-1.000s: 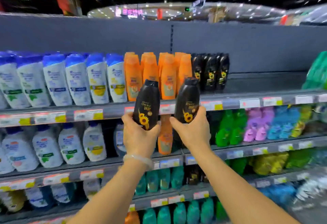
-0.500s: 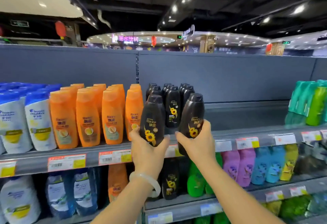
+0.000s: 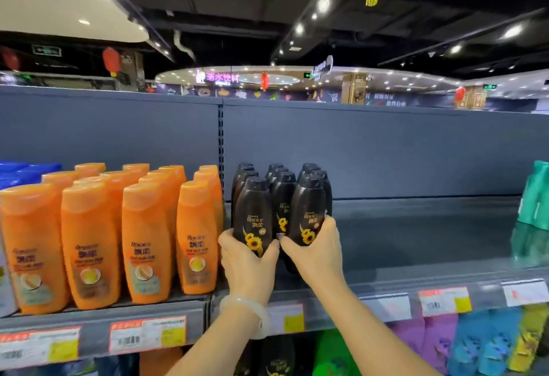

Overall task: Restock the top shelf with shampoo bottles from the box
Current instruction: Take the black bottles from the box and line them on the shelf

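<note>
My left hand (image 3: 248, 262) grips a black shampoo bottle (image 3: 252, 212) with a sunflower label, held upright over the top shelf (image 3: 416, 245). My right hand (image 3: 316, 254) grips a second black bottle (image 3: 307, 212) beside it, also upright. Both stand in front of three rows of the same black bottles (image 3: 280, 188) on the shelf. Whether the two held bottles rest on the shelf board is hidden by my hands. The box is out of view.
Orange shampoo bottles (image 3: 142, 236) crowd the shelf left of the black ones. A green pack (image 3: 534, 194) stands at the far right, with bare shelf between. Price tags (image 3: 442, 301) line the shelf edge. Coloured bottles (image 3: 475, 343) fill the shelf below.
Both hands have carried the two black bottles up and forward, from in front of the shelf edge onto the top shelf against the rows of black bottles. The view has tilted upward.
</note>
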Available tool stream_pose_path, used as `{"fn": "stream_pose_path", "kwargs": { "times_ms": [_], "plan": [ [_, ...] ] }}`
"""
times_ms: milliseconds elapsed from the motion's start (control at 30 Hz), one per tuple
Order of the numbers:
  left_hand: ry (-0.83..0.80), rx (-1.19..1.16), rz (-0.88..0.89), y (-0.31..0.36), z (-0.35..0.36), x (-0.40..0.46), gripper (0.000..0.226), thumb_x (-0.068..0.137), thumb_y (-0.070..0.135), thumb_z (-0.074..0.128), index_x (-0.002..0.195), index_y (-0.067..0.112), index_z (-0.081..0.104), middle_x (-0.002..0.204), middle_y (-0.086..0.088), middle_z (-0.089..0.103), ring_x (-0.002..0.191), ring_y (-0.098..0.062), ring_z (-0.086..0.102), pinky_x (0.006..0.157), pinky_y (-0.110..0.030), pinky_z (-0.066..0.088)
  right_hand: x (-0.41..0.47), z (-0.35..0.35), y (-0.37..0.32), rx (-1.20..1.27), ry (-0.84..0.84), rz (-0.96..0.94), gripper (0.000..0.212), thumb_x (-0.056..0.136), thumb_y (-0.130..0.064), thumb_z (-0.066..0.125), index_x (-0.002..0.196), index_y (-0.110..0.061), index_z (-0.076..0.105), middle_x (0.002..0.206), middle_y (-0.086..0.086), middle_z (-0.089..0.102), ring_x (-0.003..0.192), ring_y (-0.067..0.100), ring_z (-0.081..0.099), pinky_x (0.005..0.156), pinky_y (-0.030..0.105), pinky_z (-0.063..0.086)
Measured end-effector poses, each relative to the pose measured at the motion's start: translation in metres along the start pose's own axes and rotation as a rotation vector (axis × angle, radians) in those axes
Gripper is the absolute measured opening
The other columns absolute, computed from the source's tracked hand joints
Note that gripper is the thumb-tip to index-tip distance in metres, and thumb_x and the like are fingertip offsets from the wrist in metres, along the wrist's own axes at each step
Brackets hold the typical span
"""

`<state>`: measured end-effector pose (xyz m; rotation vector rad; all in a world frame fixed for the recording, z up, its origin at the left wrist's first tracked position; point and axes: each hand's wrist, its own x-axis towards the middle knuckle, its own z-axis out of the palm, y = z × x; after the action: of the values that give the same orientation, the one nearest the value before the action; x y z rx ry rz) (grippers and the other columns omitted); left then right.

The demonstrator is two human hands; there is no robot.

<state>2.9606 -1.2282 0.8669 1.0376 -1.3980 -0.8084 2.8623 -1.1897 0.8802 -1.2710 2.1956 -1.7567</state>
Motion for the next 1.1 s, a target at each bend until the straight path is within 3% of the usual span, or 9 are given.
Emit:
{"fn": "stream_pose_path", "kwargs": {
  "times_ms": [200,400,733,1100],
  "plan": [
    [0.026,0.14,-0.054,-0.002,0.002,-0.002,0.075,0.073,0.028,0.076,0.127,-0.001,0.032,0.122,-0.016,0.048,0.116,-0.031,0.047,0.099,-0.038,0.041,0.001,-0.002,0.019,-0.035,-0.133,-0.047,0.087,0.063,-0.038,0.082,0.131,-0.019,0.031,0.115,-0.001,0.041,0.1,0.011,0.045,0.081,0.024,0.044],
    [0.004,0.358,-0.021,-0.003,-0.004,-0.015,0.075,0.077,0.032,0.072,0.131,0.0,0.03,0.13,-0.014,0.046,0.124,-0.027,0.043,0.103,-0.034,0.039,0.003,-0.011,0.034,-0.296,-0.285,-0.036,0.087,0.065,-0.045,0.079,0.132,-0.018,0.03,0.115,0.001,0.039,0.108,0.02,0.048,0.083,0.03,0.046],
    [-0.001,0.66,0.013,-0.001,-0.007,-0.02,0.079,0.083,0.043,0.061,0.14,0.005,0.021,0.137,-0.011,0.037,0.125,-0.021,0.044,0.095,-0.022,0.04,0.002,0.002,0.025,-0.334,-0.237,-0.084,0.084,0.069,-0.044,0.078,0.132,-0.014,0.03,0.127,0.005,0.046,0.117,0.022,0.048,0.088,0.035,0.048],
    [0.005,0.639,-0.034,-0.006,-0.004,-0.011,0.078,0.082,0.038,0.065,0.14,0.006,0.023,0.135,-0.011,0.043,0.122,-0.023,0.048,0.092,-0.027,0.043,0.0,0.019,0.025,-0.397,-0.186,-0.123,0.075,0.072,-0.048,0.073,0.128,-0.017,0.032,0.122,0.003,0.05,0.109,0.02,0.054,0.084,0.033,0.049]
  ]
}}
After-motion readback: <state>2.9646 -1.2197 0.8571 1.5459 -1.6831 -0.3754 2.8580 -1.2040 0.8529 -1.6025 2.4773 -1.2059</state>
